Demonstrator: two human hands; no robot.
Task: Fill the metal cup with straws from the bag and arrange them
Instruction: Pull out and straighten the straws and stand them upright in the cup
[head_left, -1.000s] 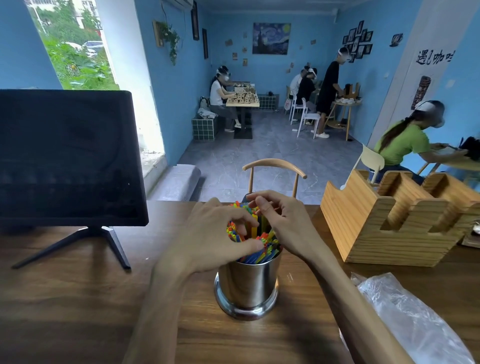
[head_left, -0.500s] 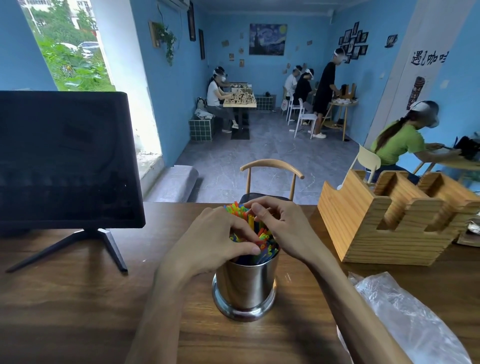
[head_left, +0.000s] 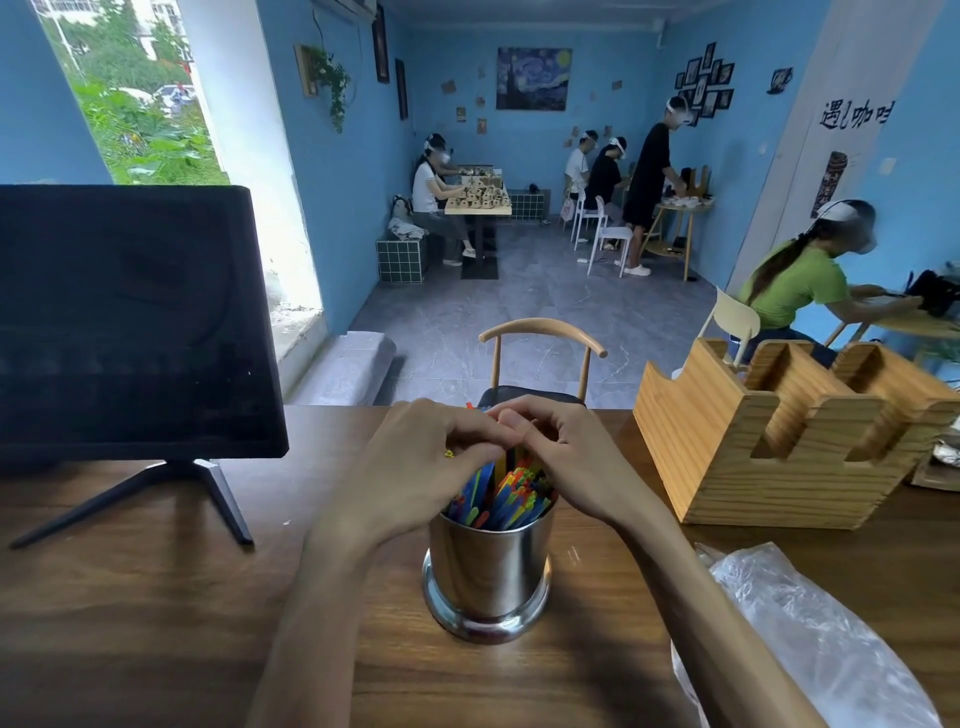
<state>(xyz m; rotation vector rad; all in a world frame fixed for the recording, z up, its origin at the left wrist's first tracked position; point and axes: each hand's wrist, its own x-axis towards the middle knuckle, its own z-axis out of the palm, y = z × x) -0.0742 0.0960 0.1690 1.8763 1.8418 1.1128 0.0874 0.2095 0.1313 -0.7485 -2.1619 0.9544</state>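
Note:
A shiny metal cup (head_left: 488, 571) stands on the wooden table (head_left: 156, 623) straight in front of me, packed with several coloured straws (head_left: 498, 496). My left hand (head_left: 415, 467) curls over the left side of the straw bundle and grips their tops. On the bundle's right side, my right hand (head_left: 566, 457) has its fingers curled round the tops, and its fingertips meet the left hand above the cup. The straw tips are mostly hidden under both hands. A crumpled clear plastic bag (head_left: 810, 644) lies at the lower right.
A black monitor (head_left: 130, 322) on a stand fills the left of the table. A wooden organiser box (head_left: 779, 441) sits at the right. A chair back (head_left: 543, 338) rises behind the table. Several people work at tables farther back.
Both hands have closed in tighter over the straw tops, pressing the bundle together and straighter in the cup. The cup stays where it was.

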